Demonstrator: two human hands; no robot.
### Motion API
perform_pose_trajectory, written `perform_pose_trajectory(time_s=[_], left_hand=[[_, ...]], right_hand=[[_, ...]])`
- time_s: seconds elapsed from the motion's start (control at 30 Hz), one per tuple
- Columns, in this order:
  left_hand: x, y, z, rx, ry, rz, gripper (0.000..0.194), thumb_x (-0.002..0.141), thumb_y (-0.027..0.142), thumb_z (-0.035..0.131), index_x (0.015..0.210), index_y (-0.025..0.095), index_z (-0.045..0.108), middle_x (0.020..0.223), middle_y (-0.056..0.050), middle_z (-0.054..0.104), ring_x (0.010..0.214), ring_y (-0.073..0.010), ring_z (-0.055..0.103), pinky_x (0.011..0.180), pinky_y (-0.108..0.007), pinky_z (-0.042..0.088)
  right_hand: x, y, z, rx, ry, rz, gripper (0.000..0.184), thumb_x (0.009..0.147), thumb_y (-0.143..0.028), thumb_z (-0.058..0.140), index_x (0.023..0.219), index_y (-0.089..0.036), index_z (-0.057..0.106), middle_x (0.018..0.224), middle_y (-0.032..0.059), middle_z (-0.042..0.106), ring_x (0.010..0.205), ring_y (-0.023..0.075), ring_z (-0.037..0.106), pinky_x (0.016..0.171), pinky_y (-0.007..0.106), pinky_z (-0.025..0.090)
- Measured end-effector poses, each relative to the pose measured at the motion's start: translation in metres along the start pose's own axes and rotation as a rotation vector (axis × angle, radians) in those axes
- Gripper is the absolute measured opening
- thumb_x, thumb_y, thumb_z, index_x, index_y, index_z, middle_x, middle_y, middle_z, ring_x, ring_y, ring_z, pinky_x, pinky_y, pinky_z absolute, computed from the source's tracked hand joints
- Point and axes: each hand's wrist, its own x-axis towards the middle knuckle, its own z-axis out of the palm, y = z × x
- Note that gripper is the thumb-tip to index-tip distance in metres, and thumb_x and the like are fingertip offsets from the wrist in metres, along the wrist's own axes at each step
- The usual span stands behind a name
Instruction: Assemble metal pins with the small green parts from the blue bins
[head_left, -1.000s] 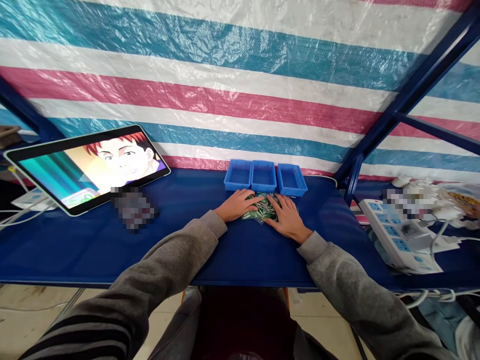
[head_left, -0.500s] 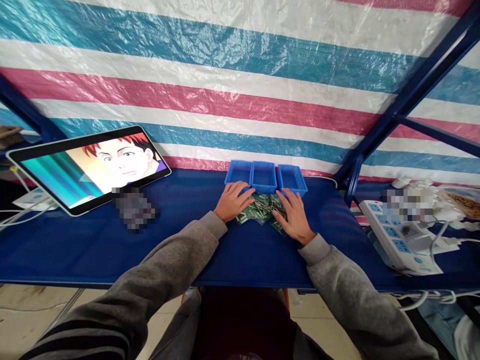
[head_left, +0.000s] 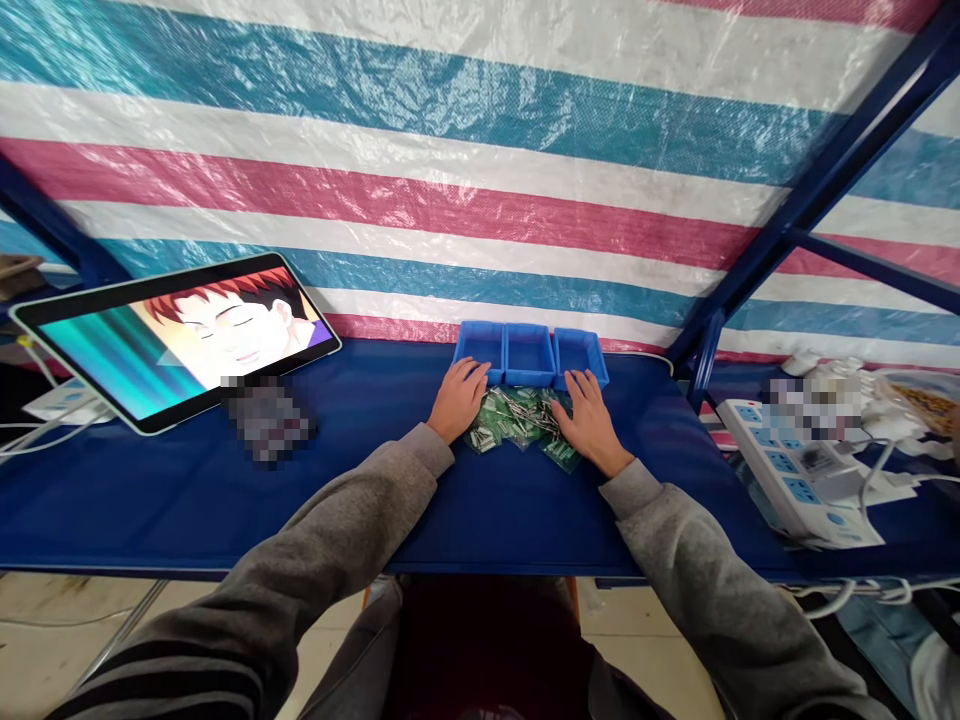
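Three blue plastic bins stand side by side at the back of the blue table: a left bin (head_left: 480,340), a middle bin (head_left: 528,350) and a right bin (head_left: 579,347). At the left bin's front, my left hand (head_left: 456,398) has its fingers stretched out, its fingertips over or against the bin's near edge. My right hand (head_left: 592,425) lies with fingers extended at the right bin's front edge. Between the hands is a pile of small clear-green plastic bags (head_left: 517,415) holding metal, screw-like pieces. My right thumb reaches the pile's right side.
A tablet (head_left: 187,340) playing a cartoon leans at the left, with a blurred dark object (head_left: 270,420) in front of it. On the right lie a white power strip (head_left: 787,470), cables and white items. Behind the table hangs a striped tarp (head_left: 480,200).
The outer bins have shifted slightly inward, so the three sit closer together. My fingers are less spread, and both hands have drawn back a little from over the bags.
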Motion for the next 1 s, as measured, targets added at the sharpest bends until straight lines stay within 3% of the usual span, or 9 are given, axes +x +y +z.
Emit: perform_pose_trajectory(time_s=[0.17,0.3,0.37,0.43,0.57,0.8,0.9,1.0], left_hand=[[0.000,0.001,-0.001,-0.014,-0.013,-0.009,0.041,0.101,0.032,0.031,0.126,0.017,0.060,0.120,-0.012,0.062,0.127,-0.0269,0.048,0.109,-0.048,0.041],[0.000,0.007,-0.006,0.024,-0.032,-0.052,0.041,0.102,0.032,0.030,0.133,0.020,0.054,0.127,-0.011,0.061,0.131,-0.0282,0.046,0.113,-0.057,0.029],[0.001,0.010,-0.013,0.057,0.011,-0.070,0.042,0.102,0.033,0.030,0.137,0.021,0.050,0.131,-0.011,0.058,0.132,-0.0281,0.045,0.115,-0.058,0.023],[0.004,0.012,-0.020,0.057,0.070,-0.057,0.041,0.101,0.033,0.032,0.134,0.020,0.052,0.130,-0.012,0.058,0.129,-0.0269,0.048,0.114,-0.053,0.025],[0.015,0.018,-0.035,-0.019,0.082,0.049,0.037,0.101,0.034,0.034,0.121,0.019,0.062,0.120,-0.011,0.063,0.118,-0.0240,0.055,0.103,-0.041,0.040],[0.032,0.039,-0.030,-0.142,0.082,0.107,0.032,0.100,0.029,0.036,0.104,0.019,0.066,0.101,-0.007,0.069,0.099,-0.0208,0.062,0.090,-0.036,0.044],[0.028,0.042,-0.025,-0.169,0.061,0.108,0.032,0.100,0.027,0.036,0.100,0.018,0.066,0.098,-0.007,0.070,0.096,-0.0203,0.063,0.087,-0.036,0.044],[0.023,0.040,-0.022,-0.185,0.048,0.080,0.032,0.100,0.027,0.036,0.100,0.018,0.066,0.097,-0.007,0.071,0.094,-0.0200,0.064,0.086,-0.035,0.045]], right_hand=[[0.003,0.002,-0.001,0.032,-0.011,-0.001,0.061,0.093,-0.045,0.039,0.140,-0.006,0.045,0.142,0.0198,0.046,0.139,0.0346,0.031,0.111,0.053,0.033],[0.002,-0.001,-0.004,0.033,0.039,0.011,0.057,0.094,-0.041,0.038,0.140,-0.009,0.046,0.143,0.0187,0.045,0.140,0.0340,0.030,0.111,0.054,0.032],[0.003,-0.005,-0.008,0.022,0.079,0.003,0.052,0.094,-0.038,0.038,0.138,-0.012,0.049,0.144,0.0173,0.045,0.138,0.0341,0.033,0.110,0.055,0.033],[0.005,-0.009,-0.015,0.021,0.081,-0.030,0.046,0.094,-0.035,0.040,0.131,-0.014,0.056,0.137,0.0170,0.051,0.130,0.0335,0.042,0.106,0.051,0.038],[0.018,-0.021,-0.027,0.054,-0.083,-0.156,0.033,0.094,-0.032,0.045,0.114,-0.018,0.068,0.107,0.0135,0.064,0.104,0.0292,0.058,0.094,0.044,0.046],[0.052,-0.045,-0.037,-0.102,-0.372,-0.209,0.023,0.087,-0.034,0.063,0.102,-0.018,0.072,0.102,0.0116,0.069,0.097,0.0280,0.062,0.080,0.035,0.046],[0.056,-0.051,-0.038,-0.112,-0.422,-0.255,0.014,0.089,-0.025,0.060,0.091,-0.019,0.072,0.096,0.0097,0.071,0.095,0.0264,0.063,0.078,0.033,0.042],[0.055,-0.054,-0.035,-0.112,-0.389,-0.313,0.018,0.090,-0.018,0.052,0.086,-0.018,0.070,0.091,0.0094,0.071,0.092,0.0246,0.063,0.078,0.033,0.039]])
